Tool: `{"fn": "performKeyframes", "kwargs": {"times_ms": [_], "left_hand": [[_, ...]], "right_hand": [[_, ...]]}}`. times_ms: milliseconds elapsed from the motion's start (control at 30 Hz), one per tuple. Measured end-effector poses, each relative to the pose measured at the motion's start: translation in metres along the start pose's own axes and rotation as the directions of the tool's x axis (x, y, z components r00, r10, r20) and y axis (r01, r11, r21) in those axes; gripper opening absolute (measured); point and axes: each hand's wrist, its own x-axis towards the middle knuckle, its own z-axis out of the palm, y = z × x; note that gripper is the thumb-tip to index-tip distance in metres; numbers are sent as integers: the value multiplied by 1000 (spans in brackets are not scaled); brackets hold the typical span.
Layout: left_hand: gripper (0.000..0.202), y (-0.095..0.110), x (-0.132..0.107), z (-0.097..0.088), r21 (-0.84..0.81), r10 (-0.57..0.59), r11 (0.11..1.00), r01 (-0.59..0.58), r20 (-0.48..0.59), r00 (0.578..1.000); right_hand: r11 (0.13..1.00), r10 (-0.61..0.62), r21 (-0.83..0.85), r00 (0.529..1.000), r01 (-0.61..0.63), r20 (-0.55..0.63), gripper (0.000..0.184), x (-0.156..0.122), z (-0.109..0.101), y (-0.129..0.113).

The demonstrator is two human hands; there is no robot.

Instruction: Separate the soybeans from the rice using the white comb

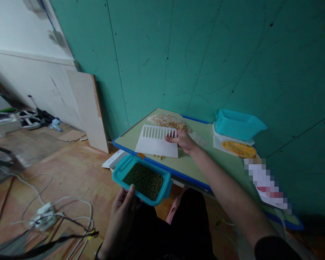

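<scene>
My left hand (126,206) grips the near rim of a turquoise plastic tray (119,172), thumb on top. Dark green beans (141,178), with paler tan ones toward the right end, lie inside it. The tray is held just off the table's front edge. My right hand (184,141) is closed on the right side of a white plastic scraper (157,145) with a row of slots along its far edge. A few tan beans (159,157) lie by the scraper's near edge. Beyond it spreads a pile of mixed pale grains and tan beans (172,122).
The green-topped table (227,168) has a blue edge and stands against a green wall (151,54). At its right are a turquoise basin (238,124), a yellow cloth-like item (238,148) and a partly blurred packet (268,184). A power strip (44,216) and cables lie on the floor.
</scene>
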Motion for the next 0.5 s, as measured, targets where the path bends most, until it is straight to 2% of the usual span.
{"fn": "performKeyframes", "kwargs": {"times_ms": [133, 500], "left_hand": [[36, -2, 1, -2, 19, -10, 1000, 10, -27, 1000], [36, -1, 1, -2, 16, -3, 1000, 3, -11, 1000]], "right_hand": [[1000, 3, 1, 1000, -3, -9, 45, 0, 0, 0], [1000, -2, -20, 1000, 3, 13, 43, -1, 1, 0]]}}
